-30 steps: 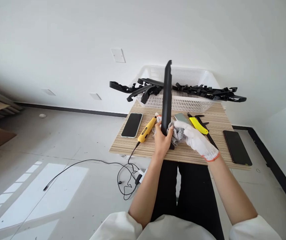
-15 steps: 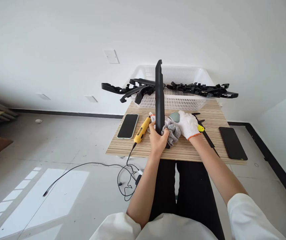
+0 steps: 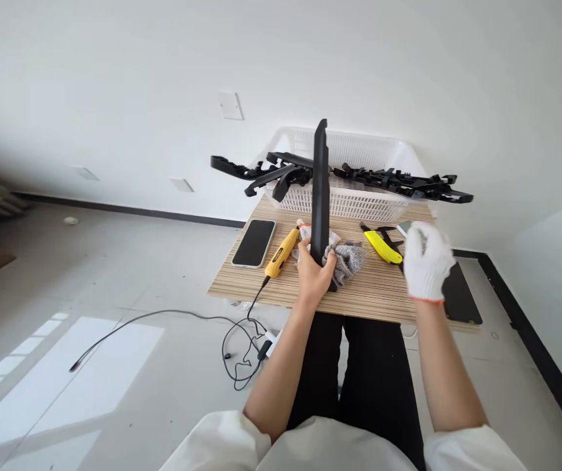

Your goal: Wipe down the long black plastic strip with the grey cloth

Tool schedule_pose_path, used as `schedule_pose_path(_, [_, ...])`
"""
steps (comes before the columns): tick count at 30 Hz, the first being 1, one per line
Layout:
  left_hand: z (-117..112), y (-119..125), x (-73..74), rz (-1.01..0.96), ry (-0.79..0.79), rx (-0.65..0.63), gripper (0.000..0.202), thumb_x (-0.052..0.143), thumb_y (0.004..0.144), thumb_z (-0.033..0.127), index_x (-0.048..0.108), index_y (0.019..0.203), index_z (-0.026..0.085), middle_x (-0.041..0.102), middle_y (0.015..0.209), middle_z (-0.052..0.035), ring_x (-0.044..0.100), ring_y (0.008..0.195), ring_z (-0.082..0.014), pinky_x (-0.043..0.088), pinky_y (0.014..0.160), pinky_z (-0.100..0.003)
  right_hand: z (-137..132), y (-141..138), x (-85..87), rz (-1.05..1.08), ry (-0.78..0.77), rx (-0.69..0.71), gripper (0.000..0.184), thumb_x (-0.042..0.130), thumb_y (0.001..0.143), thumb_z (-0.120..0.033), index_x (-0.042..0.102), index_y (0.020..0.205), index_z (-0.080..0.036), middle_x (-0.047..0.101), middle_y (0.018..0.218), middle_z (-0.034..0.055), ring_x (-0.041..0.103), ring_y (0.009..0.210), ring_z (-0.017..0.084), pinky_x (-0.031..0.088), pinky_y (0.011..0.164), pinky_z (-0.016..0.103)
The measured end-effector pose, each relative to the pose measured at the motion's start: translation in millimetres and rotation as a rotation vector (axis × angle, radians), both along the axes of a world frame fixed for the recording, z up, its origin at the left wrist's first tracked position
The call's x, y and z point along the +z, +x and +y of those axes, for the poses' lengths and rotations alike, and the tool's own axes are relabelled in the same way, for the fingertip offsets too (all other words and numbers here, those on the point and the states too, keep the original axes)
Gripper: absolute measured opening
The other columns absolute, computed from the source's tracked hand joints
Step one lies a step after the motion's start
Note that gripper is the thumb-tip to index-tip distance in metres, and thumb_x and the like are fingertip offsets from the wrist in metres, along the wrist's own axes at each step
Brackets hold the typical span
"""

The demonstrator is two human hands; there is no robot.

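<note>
My bare left hand [image 3: 314, 278] is wrapped round the lower end of a long black plastic trim piece [image 3: 320, 190], holding it upright over the table. A crumpled grey cloth [image 3: 348, 260] is bunched against that hand and the trim piece. My right hand [image 3: 428, 261], in a white knit glove with an orange cuff, is over the table's right side, fingers curled. At its fingertips a small grey-green flat piece [image 3: 403, 227] shows in part. Left of the glove lie a yellow utility knife [image 3: 383, 247] and a black caliper [image 3: 392, 237], partly covered.
A white plastic basket [image 3: 359, 208] at the back holds several black trim pieces [image 3: 403, 182] sticking past its sides. A yellow corded tool [image 3: 282, 254] and a phone [image 3: 254, 243] lie on the left. A dark phone [image 3: 462, 294] lies right, partly behind the glove. Cables [image 3: 241, 327] hang down left.
My gloved right hand has moved right, away from the trim piece and cloth, the grey-green piece moving with it. The utility knife is now uncovered. My left hand keeps its grip.
</note>
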State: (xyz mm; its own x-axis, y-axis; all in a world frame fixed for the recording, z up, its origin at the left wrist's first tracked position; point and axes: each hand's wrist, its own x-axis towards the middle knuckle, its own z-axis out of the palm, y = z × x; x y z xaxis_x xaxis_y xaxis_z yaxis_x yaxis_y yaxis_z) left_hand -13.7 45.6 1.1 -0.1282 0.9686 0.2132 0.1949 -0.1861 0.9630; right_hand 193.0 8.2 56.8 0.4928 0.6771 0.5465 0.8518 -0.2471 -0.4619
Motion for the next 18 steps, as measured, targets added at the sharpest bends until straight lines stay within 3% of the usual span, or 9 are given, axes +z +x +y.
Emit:
schedule_pose_path(2, [-0.7,0.4,0.6,0.01,0.015,-0.014,0.047,0.067,0.084,0.041,0.045,0.119,0.02,0.064,0.092,-0.0046,0.065,0.082,-0.0203,0.05,0.076,-0.033,-15.8,-40.8,-9.7,-0.052,0.049,0.466,0.033,0.044,0.1,-0.037,0.063,0.123,-0.023,0.063,0.132,0.0091,0.055,0.128,0.023,0.041,0.111,0.037])
schedule_pose_path(3, [-1.1,0.2,1.0,0.011,0.022,-0.031,0.047,0.066,0.085,0.044,0.044,0.119,0.02,0.064,0.092,-0.0052,0.065,0.082,-0.0209,0.05,0.076,-0.034,-21.3,-58.2,-16.5,-0.075,-0.009,0.622,0.036,0.047,0.099,-0.037,0.061,0.129,-0.023,0.058,0.14,0.009,0.051,0.134,0.023,0.038,0.115,0.038])
schedule_pose_path(4, [-1.4,-0.1,1.3,0.006,0.028,-0.052,0.045,0.063,0.088,0.047,0.044,0.118,0.02,0.064,0.093,-0.0057,0.065,0.083,-0.0213,0.05,0.076,-0.034,-24.4,-72.2,-23.9,-0.061,-0.033,0.677,0.04,0.047,0.099,-0.036,0.057,0.134,-0.022,0.053,0.145,0.0106,0.048,0.137,0.024,0.039,0.115,0.04])
schedule_pose_path(6, [-1.7,-1.2,1.6,-0.014,0.034,-0.098,0.038,0.05,0.095,0.054,0.047,0.113,0.021,0.063,0.09,-0.0056,0.065,0.082,-0.0211,0.05,0.078,-0.035,-23.1,-88.4,-37.4,0.045,-0.087,0.662,0.049,0.048,0.098,-0.037,0.049,0.143,-0.02,0.047,0.151,0.0129,0.046,0.139,0.026,0.042,0.113,0.044])
schedule_pose_path(9, [-1.4,-1.9,0.9,-0.067,-0.008,-0.193,0.041,0.032,0.099,0.058,0.051,0.105,0.022,0.061,0.077,-0.0022,0.062,0.064,-0.0166,0.051,0.068,-0.033,-11.7,-86.3,-42.9,0.305,-0.162,0.525,0.051,0.056,0.09,-0.035,0.053,0.139,-0.019,0.061,0.136,0.0129,0.06,0.124,0.028,0.048,0.106,0.048])
schedule_pose_path(11, [-0.8,-0.8,0.2,-0.13,-0.071,-0.275,0.04,0.036,0.098,0.06,0.048,0.106,0.023,0.063,0.075,-0.0002,0.054,0.046,-0.0122,0.049,0.053,-0.029,-7.5,-75.7,-32.1,0.423,-0.144,0.412,0.048,0.061,0.085,-0.032,0.06,0.131,-0.02,0.068,0.125,0.0107,0.066,0.112,0.027,0.049,0.104,0.048])
schedule_pose_path(13, [-0.6,1.1,-0.5,-0.206,-0.119,-0.331,0.039,0.042,0.095,0.061,0.045,0.108,0.024,0.069,0.082,-0.0008,0.047,0.037,-0.0088,0.045,0.043,-0.026,-9.8,-65.4,-12.7,0.427,-0.03,0.289,0.045,0.061,0.085,-0.034,0.062,0.128,-0.022,0.069,0.122,0.0101,0.067,0.109,0.028,0.049,0.103,0.05])
schedule_pose_path(16, [-1.1,2.7,-1.5,-0.293,-0.121,-0.352,0.037,0.047,0.094,0.059,0.043,0.106,0.024,0.073,0.094,-0.0036,0.047,0.036,-0.0066,0.044,0.04,-0.024,-20.1,-60.7,15.4,0.242,0.213,0.193,0.045,0.057,0.09,-0.039,0.06,0.132,-0.023,0.065,0.128,0.0117,0.063,0.116,0.031,0.045,0.105,0.053])
schedule_pose_path(18, [-1.7,1.9,-1.9,-0.313,-0.111,-0.356,0.034,0.05,0.094,0.054,0.043,0.107,0.024,0.072,0.094,-0.0031,0.05,0.038,-0.007,0.045,0.042,-0.024,-25.1,-67.4,22.1,0.057,0.31,0.243,0.044,0.053,0.093,-0.038,0.058,0.135,-0.023,0.059,0.138,0.012,0.054,0.129,0.032,0.041,0.11,0.054])
